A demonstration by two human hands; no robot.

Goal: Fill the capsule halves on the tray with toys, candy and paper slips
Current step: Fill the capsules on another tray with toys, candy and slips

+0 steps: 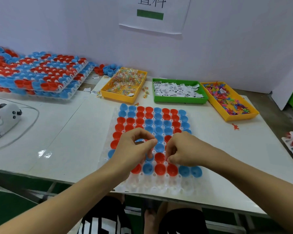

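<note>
— Both forearms are reaching in from the bottom edge. What are the hands doing?

— They are hovering over the near half of the clear tray [161, 187]. The left hand [134, 149] is curling its fingers, thumb and forefinger nearly meeting above the cups; a blue rim is showing in the loop they are making, but I cannot tell whether it is pinching anything. The right hand [184, 150] is bunching its fingertips down beside a red capsule half [159, 157]; what it is pinching, if anything, is hidden.

— And where are the capsule halves [152, 122] sitting?

— They are standing open side up in the tray's sockets, red and blue mixed, in the middle of the white table [66, 141]. The nearest rows of sockets are lying bare.

— What is lying behind the tray?

— Three bins are sitting in a row: a yellow bin [123, 96] holding wrapped candy [128, 78], a green bin [179, 99] holding paper slips [174, 90], and another yellow bin [240, 116] holding small coloured toys [225, 97]. One red toy [235, 127] is lying loose on the table near it.

— And at the far left?

— Stacked trays [35, 73] of red and blue halves are lying against the wall.
</note>
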